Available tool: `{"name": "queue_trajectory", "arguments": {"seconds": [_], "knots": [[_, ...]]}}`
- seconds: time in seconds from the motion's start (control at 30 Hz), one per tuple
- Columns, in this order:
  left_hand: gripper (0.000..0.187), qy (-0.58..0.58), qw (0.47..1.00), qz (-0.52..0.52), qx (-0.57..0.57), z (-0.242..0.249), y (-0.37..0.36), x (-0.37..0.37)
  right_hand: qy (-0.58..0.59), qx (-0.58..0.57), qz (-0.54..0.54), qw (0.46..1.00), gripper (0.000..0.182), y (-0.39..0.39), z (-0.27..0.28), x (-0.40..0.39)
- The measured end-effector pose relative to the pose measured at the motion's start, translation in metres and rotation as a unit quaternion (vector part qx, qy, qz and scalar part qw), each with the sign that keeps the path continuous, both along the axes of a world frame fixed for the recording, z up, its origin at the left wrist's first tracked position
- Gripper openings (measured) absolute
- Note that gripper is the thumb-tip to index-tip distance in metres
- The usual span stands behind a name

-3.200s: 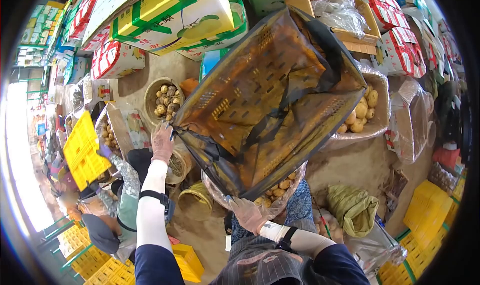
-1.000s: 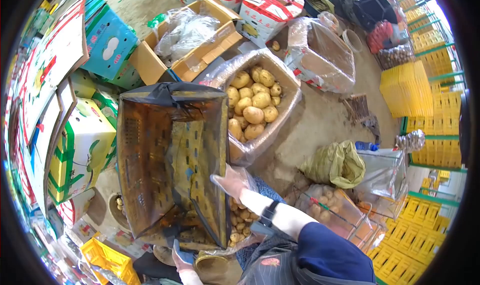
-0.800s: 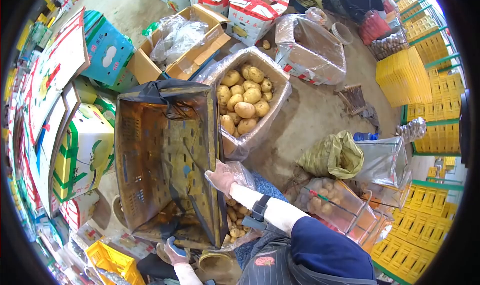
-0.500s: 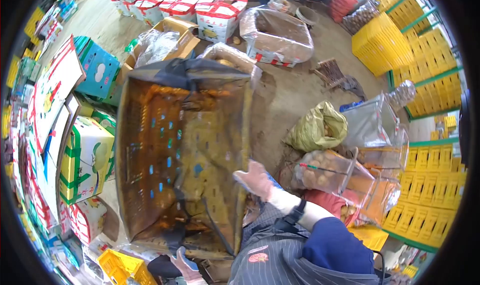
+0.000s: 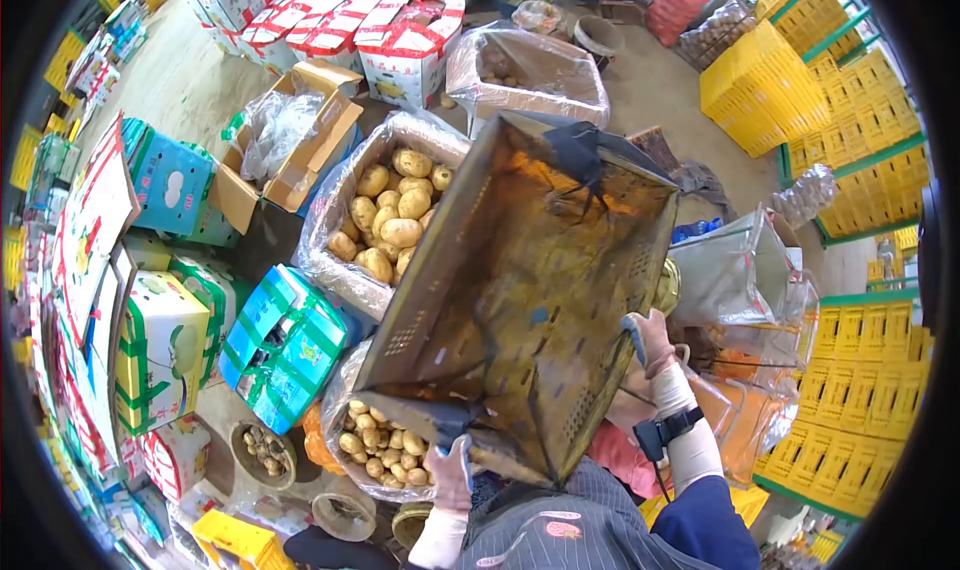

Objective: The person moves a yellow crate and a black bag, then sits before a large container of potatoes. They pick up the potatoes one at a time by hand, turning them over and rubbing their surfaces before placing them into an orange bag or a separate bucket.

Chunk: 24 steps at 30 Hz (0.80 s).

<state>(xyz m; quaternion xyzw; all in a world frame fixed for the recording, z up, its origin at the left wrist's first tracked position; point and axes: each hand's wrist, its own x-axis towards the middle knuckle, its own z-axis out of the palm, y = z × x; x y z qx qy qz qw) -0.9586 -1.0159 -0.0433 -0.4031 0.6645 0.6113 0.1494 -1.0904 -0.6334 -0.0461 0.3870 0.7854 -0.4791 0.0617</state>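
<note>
Grey striped cloth [image 5: 525, 525] covers the person's front at the bottom edge, with a small red emblem whose lettering is too blurred to read. Just beyond it, the gloved left hand [image 5: 452, 478] is closed on the near short side of a large brown crate [image 5: 540, 310]; its fingers bend round the rim, their tips partly hidden. The right hand [image 5: 652, 345] grips the crate's right long side, thumb along the edge and the other fingers mostly out of sight beneath. How tightly either hand squeezes cannot be told.

The crate sits tilted and askew in front of the body, its dirty lining blurring the slots, a dark flap [image 5: 582, 155] bunched at the far end. It covers the upper right of a plastic-lined box of small potatoes [image 5: 380, 448] and the right part of a box of larger potatoes [image 5: 395, 210]. Only a sliver of a green sack [image 5: 668, 288] shows past its right side.

Farther off, another plastic-lined box [image 5: 530, 95] has its near right corner hidden by the crate; the contents are unclear. At right, stacked yellow crates [image 5: 845, 390] run into the lens's dark rim.
</note>
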Motion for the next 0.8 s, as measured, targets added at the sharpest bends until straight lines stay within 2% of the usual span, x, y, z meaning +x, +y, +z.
{"name": "queue_trajectory", "arguments": {"seconds": [0.03, 0.1, 0.13, 0.17, 0.23, 0.3, 0.33, 0.37, 0.4, 0.43, 0.47, 0.5, 0.53, 0.57, 0.6, 0.63, 0.7, 0.73, 0.8], "knots": [[0.034, 0.027, 0.998, 0.025, 0.050, -0.019, 0.016, -0.014, -0.015, -0.031, 0.019, 0.999, 0.016, 0.010, 0.007, -0.016], [0.032, 0.023, 0.999, -0.026, 0.001, -0.051, 0.038, -0.034, -0.002, -0.034, 0.026, 0.999, 0.016, 0.028, -0.014, -0.038], [0.031, 0.011, 0.999, -0.029, 0.045, -0.024, 0.052, -0.066, -0.034, -0.064, -0.022, 0.997, 0.015, 0.039, -0.034, -0.047], [0.031, 0.007, 0.999, -0.026, 0.044, -0.032, 0.061, -0.078, -0.065, -0.093, -0.072, 0.991, 0.015, 0.048, -0.054, -0.054], [0.030, -0.104, 0.989, 0.044, 0.097, -0.056, 0.074, -0.094, -0.089, -0.089, -0.060, 0.990, 0.014, 0.059, -0.085, -0.072], [0.030, -0.078, 0.986, 0.052, 0.134, -0.129, 0.074, -0.070, -0.130, -0.081, -0.044, 0.987, 0.012, 0.066, -0.120, -0.087], [0.030, -0.008, 0.997, -0.064, 0.050, -0.176, 0.070, -0.048, -0.139, -0.085, -0.058, 0.985, 0.012, 0.070, -0.145, -0.091], [0.030, 0.063, 0.981, -0.179, -0.034, -0.203, 0.070, -0.039, -0.145, -0.087, -0.057, 0.984, 0.012, 0.072, -0.162, -0.095], [0.030, 0.104, 0.966, -0.215, -0.095, -0.195, 0.074, -0.050, -0.148, -0.119, -0.068, 0.979, 0.020, 0.073, -0.178, -0.100], [0.030, 0.099, 0.967, -0.214, -0.095, -0.196, 0.076, -0.053, -0.152, -0.150, -0.079, 0.974, 0.029, 0.074, -0.194, -0.104], [0.031, 0.105, 0.908, -0.339, -0.222, -0.203, 0.077, -0.053, -0.164, -0.163, -0.085, 0.969, 0.027, 0.073, -0.211, -0.107], [0.033, 0.108, 0.817, -0.454, -0.339, -0.210, 0.079, -0.052, -0.171, -0.162, -0.085, 0.968, 0.027, 0.077, -0.226, -0.107], [0.033, 0.103, 0.818, -0.456, -0.335, -0.218, 0.087, -0.056, -0.194, -0.184, -0.111, 0.957, 0.026, 0.072, -0.231, -0.114], [0.035, 0.025, 0.973, -0.188, -0.131, -0.227, 0.098, -0.064, -0.218, -0.205, -0.138, 0.944, 0.025, 0.071, -0.237, -0.115], [0.037, -0.062, 0.988, 0.110, 0.088, -0.234, 0.106, -0.070, -0.194, -0.252, -0.111, 0.942, 0.026, 0.088, -0.278, -0.098], [0.037, -0.071, 0.988, 0.109, 0.088, -0.239, 0.110, -0.073, -0.201, -0.250, -0.115, 0.940, 0.026, 0.086, -0.284, -0.094], [0.042, -0.042, 0.986, 0.136, 0.081, -0.251, 0.115, -0.078, -0.134, -0.265, -0.138, 0.945, 0.028, 0.080, -0.302, -0.088], [0.044, -0.038, 0.983, 0.158, 0.086, -0.263, 0.115, -0.077, -0.126, -0.306, -0.157, 0.930, 0.030, 0.076, -0.314, -0.086], [0.045, -0.056, 0.982, 0.165, 0.077, -0.284, 0.114, -0.079, -0.174, -0.271, -0.180, 0.930, 0.031, 0.067, -0.315, -0.090]]}}
